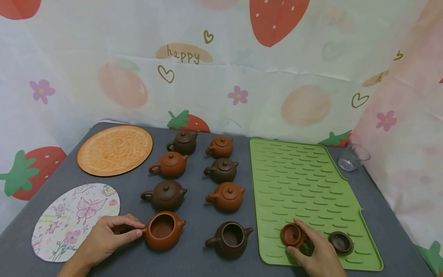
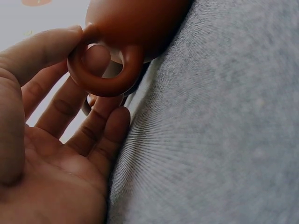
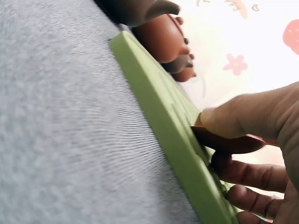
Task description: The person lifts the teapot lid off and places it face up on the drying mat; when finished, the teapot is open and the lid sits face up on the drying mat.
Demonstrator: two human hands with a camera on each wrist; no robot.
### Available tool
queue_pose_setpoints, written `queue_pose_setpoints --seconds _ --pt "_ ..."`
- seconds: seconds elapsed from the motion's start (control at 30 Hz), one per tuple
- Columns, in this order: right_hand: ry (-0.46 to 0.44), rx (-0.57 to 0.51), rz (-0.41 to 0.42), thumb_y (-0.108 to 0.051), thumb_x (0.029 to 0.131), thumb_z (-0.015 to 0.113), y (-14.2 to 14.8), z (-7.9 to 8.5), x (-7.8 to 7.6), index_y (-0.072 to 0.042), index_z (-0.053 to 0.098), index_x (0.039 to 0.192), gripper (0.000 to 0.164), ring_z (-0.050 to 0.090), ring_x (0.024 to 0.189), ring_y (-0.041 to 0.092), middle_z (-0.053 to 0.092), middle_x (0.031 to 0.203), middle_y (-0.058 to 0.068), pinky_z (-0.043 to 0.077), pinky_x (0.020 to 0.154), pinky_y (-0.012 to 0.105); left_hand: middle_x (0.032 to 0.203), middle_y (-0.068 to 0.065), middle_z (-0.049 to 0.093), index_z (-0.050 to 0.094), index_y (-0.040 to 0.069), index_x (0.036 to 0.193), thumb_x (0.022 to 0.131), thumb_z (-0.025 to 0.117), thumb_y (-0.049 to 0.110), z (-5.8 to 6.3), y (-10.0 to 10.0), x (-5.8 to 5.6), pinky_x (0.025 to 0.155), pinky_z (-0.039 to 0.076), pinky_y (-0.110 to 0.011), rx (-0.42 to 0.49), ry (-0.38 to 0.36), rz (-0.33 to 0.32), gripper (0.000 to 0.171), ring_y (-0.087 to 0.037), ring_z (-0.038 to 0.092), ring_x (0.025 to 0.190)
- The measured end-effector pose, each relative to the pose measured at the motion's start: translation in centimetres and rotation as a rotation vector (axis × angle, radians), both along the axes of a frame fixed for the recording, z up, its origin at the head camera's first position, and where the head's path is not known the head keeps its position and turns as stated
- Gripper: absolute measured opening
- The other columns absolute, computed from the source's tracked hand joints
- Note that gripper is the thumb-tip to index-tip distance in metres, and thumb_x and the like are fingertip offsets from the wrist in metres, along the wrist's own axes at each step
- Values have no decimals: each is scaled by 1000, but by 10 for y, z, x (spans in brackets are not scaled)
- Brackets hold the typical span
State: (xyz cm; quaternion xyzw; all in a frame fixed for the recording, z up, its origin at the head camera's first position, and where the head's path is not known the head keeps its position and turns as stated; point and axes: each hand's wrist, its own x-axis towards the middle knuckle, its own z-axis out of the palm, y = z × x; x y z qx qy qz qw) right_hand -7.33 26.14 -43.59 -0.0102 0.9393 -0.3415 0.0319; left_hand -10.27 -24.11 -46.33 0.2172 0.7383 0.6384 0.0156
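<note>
Your left hand (image 1: 110, 234) pinched the handle (image 2: 105, 87) of the lidless orange teapot (image 1: 162, 231) on the grey table (image 1: 194, 250); your right hand (image 1: 317, 250) pinched the upturned orange lid (image 1: 292, 235) at the green mat's near end (image 1: 277, 257)

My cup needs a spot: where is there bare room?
The green mat has most room, beyond the orange lid and dark lid. The orange round mat is bare too. A lane for passing runs between the left teapots and right teapots. Crowded: the left teapots, set close, and the green mat's near end, by the right grip.
</note>
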Motion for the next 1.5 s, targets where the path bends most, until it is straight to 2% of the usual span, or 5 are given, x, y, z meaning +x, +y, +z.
queue_pose_setpoints --seconds 0.27,0.6,0.93,1.23,1.5 --pt "24 -34 -65 -29 81 79 6 9 2 -9 47 142 72 57 99 28 59 118 13 49 75 41 97 -13 68 71 -1 105 85 68 -9 10 3 2 73 53 -26 -96 69 51 22 -17 64 89" --pt "189 -89 -108 -21 88 74 8 35 7 -13 45 144 64 50 97 18 55 122 12 45 70 31 99 -8 68 72 7 109 81 74 -6 53 23 3 73 51 -22 -182 199 251 31 -17 63 88" --pt "380 -123 3 -10 86 75 -9 75 -6 -23 45 145 67 49 98 7 57 118 1 43 74 16 103 -6 68 70 11 113 83 75 0 90 64 -14 74 51 -26 -100 219 214 32 -21 64 86" --pt "459 -252 168 0 83 75 -29 95 -38 -21 51 140 65 52 98 13 60 113 1 43 77 19 102 -5 67 70 9 115 85 73 1 93 102 -34 74 54 -33 38 158 150 31 -23 65 88" --pt "388 -351 288 -1 86 72 -43 99 -68 -15 55 136 55 54 98 17 61 110 3 46 77 25 101 -11 67 70 4 114 84 74 1 82 129 -54 71 54 -38 113 124 132 30 -25 65 87"
